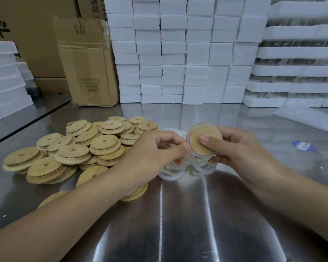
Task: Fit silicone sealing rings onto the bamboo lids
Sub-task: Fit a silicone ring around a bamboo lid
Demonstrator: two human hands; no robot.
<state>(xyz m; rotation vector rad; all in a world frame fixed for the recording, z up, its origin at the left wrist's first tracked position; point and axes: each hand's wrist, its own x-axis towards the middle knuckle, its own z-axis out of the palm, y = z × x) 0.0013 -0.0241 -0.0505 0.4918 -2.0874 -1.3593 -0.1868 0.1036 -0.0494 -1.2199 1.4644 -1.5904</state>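
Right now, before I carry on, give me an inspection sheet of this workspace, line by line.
Surface: shiny steel table, reflective, a few white specks.
Job's things: heap of bamboo lids at left, many showing a centre hole; silicone rings piled beneath the hands; one held lid tilted up, a white ring showing along its lower rim.
Clutter: blue oval sticker on the table at right.
Hands: right hand grips the held lid, thumb on its face; left hand pinches the white ring at the lid's edge.
Cables: nothing seen.
Surroundings: stacked foam blocks behind, foam trays at right, cardboard box at back left.
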